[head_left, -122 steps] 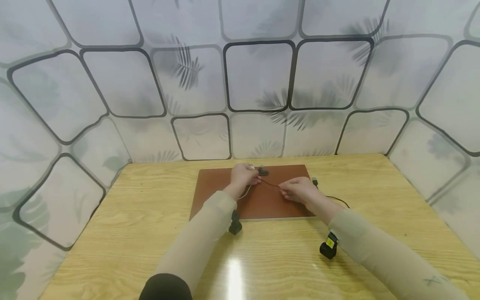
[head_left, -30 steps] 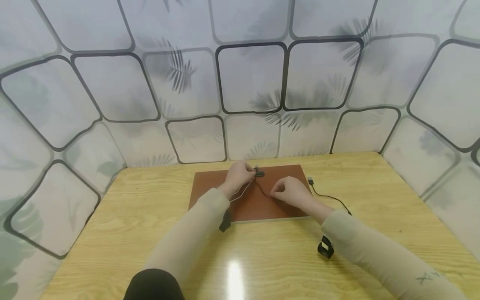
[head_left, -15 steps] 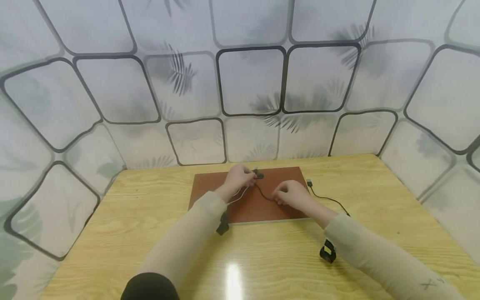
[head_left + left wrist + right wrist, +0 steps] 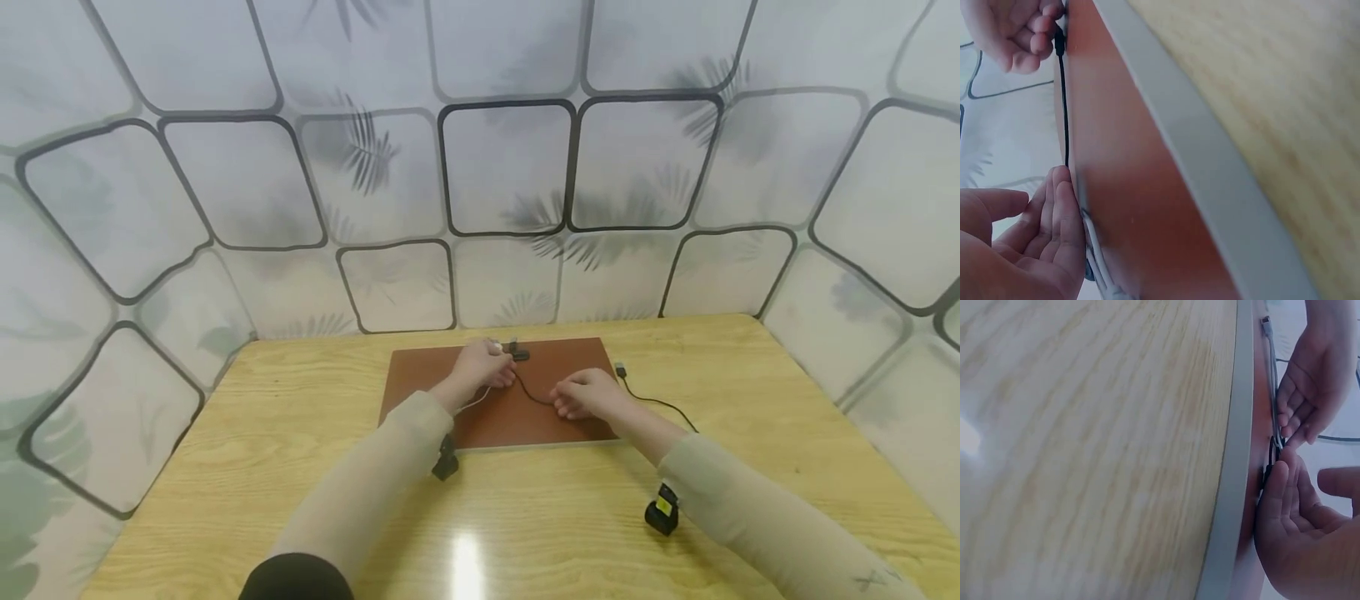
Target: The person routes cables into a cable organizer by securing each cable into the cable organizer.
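Observation:
A thin black cable [image 4: 531, 397] lies curved across a brown board [image 4: 517, 429] between both hands. My left hand [image 4: 480, 367] touches it at the left with its fingertips; the left wrist view shows the fingers fairly straight and the thumb apart. My right hand [image 4: 588, 396] rests low over the board's right side. Its fingertips are by a black cable end [image 4: 1059, 41], and its thumb stands off in the right wrist view. A white cable [image 4: 476, 402] passes under my left hand, its grey-looking plug [image 4: 1266, 325] beyond that hand. Beside my left fingertips is a small black piece [image 4: 519, 355].
A black USB plug [image 4: 620, 369] and its cord [image 4: 660, 402] lie right of the board on the wooden table [image 4: 247, 467]. The board's pale front edge [image 4: 1179, 144] faces me. A patterned fabric wall [image 4: 510, 283] encloses the table's back and sides.
About four seconds ago the black cable ran nearly straight between my hands; it now sags in a curve on the board. Lately both hands have shifted only slightly.

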### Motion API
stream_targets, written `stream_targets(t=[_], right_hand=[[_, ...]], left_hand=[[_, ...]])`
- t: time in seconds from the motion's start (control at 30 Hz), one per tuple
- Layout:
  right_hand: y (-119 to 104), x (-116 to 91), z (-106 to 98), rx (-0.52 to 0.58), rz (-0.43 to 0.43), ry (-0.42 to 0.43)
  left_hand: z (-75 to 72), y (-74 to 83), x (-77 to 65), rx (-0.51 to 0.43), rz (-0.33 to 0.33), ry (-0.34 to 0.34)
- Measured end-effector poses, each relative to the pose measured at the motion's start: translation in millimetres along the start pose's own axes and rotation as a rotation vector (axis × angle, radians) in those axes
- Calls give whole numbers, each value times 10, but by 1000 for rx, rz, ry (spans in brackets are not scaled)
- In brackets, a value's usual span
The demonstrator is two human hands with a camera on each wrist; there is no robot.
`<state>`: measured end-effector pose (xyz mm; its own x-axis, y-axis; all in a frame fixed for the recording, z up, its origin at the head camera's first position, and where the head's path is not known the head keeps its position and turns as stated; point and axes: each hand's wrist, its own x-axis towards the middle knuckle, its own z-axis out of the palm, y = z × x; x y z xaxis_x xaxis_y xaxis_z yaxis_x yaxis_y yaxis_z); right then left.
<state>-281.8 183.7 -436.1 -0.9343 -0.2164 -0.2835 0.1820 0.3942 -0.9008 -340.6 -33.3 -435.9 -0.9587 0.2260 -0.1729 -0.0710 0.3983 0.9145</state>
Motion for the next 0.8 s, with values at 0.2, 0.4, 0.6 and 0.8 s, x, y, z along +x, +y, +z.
stream_targets(t=[0.2, 0.4, 0.6, 0.8], right_hand=[[35, 1, -41, 138, 59, -10], [0, -42, -74, 211, 97, -33], [12, -88, -100, 248, 110, -55], [54, -134, -122, 273, 121, -63]], left_hand=[[95, 36, -17, -53, -17, -15], [169, 99, -44, -80, -36, -21], [255, 138, -49, -114, -83, -91], [369, 151, -46, -136, -84, -118]])
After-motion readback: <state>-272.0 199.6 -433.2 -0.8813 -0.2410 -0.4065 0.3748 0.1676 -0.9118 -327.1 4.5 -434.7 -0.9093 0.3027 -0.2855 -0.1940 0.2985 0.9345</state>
